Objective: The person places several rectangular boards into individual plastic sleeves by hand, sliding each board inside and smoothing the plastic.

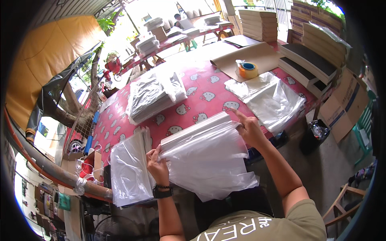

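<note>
In front of me, at the table's near edge, a clear plastic bag is drawn part way over a thick flat stack with pale edges. The bag's loose end hangs down toward my lap. My left hand, with a dark watch on its wrist, is closed on the bag at the stack's left corner. At the right side my right hand pinches the bag's edge, its index finger stretched out. A pile of flat clear bags lies left of my left hand. More crumpled bags lie beyond my right hand.
A pink patterned cloth covers the table. Plastic-wrapped stacks stand at centre left. Tape rolls sit on brown paper. Black-topped stacks line the right edge. Behind, a person is at another table.
</note>
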